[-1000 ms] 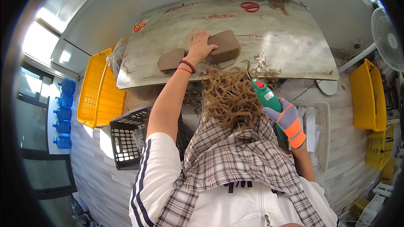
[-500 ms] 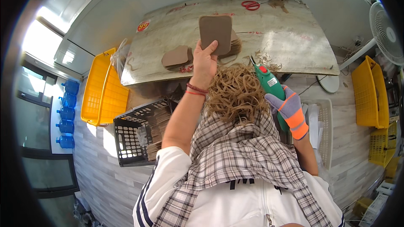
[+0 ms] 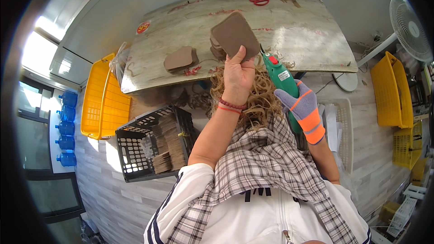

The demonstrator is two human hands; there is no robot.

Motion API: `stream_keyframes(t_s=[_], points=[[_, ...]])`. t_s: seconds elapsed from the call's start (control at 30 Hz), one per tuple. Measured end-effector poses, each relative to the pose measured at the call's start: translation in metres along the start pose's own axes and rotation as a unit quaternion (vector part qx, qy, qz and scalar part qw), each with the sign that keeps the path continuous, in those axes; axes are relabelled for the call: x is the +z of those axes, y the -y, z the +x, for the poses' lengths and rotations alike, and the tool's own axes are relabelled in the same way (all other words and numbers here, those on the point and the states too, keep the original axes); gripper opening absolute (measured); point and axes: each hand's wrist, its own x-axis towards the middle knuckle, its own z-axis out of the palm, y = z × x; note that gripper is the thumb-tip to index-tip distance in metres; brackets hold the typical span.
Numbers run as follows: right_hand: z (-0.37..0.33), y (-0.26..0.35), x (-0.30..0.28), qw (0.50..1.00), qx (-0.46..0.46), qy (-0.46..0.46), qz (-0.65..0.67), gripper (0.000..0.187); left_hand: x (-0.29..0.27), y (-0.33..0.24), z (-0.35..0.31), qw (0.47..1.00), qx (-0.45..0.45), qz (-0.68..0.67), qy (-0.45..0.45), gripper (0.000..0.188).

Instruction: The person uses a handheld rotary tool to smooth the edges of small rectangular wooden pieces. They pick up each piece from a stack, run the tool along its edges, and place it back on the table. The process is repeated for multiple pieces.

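My bare left hand (image 3: 239, 72) grips a flat brown rounded-corner pad (image 3: 236, 34) by its near edge, thumb on top, tilted over the table's front. In my right hand (image 3: 305, 106), gloved in grey and orange, is a green power cutter (image 3: 282, 79) with a red button. The cutter's narrow metal tip lies close to the pad's right corner; whether they touch I cannot tell. Behind the held pad, a stack of similar pads (image 3: 216, 49) is partly hidden. Curly brown trimmings (image 3: 260, 97) heap on my plaid apron (image 3: 262, 162) below both hands.
On the worn table (image 3: 172, 27) lie a smaller stack of brown pieces (image 3: 180, 58) and red-handled scissors (image 3: 259, 0). A black crate (image 3: 131, 156) holding brown pads stands at left, with a yellow basket (image 3: 106, 104) beyond. A white basket (image 3: 346, 135) and a fan (image 3: 410, 29) are at right.
My left hand has shifted right and turned the pad clockwise, bringing its corner to the cutter's tip. My right hand still holds the cutter. The view has shifted slightly.
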Motion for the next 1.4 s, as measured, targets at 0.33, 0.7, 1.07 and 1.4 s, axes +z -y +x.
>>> stream_keyframes(t_s=[0.33,0.7,1.07,1.4], points=[[0.005,0.005,-0.005,0.999,-0.020,-0.029,-0.001,0.041,-0.020,0.019,-0.020,0.997,-0.052,0.061,-0.004,0.035],[0.003,0.024,-0.019,1.000,-0.006,-0.008,0.014,0.038,-0.042,0.007,-0.032,0.977,-0.076,0.187,0.065,0.026],[-0.014,0.023,-0.043,0.990,0.023,0.112,-0.079,0.042,-0.038,-0.076,-0.017,0.883,-0.070,0.441,0.147,0.039],[-0.011,0.016,-0.027,0.990,0.026,0.125,-0.062,0.046,-0.047,-0.083,-0.031,0.835,-0.177,0.505,0.129,0.040]])
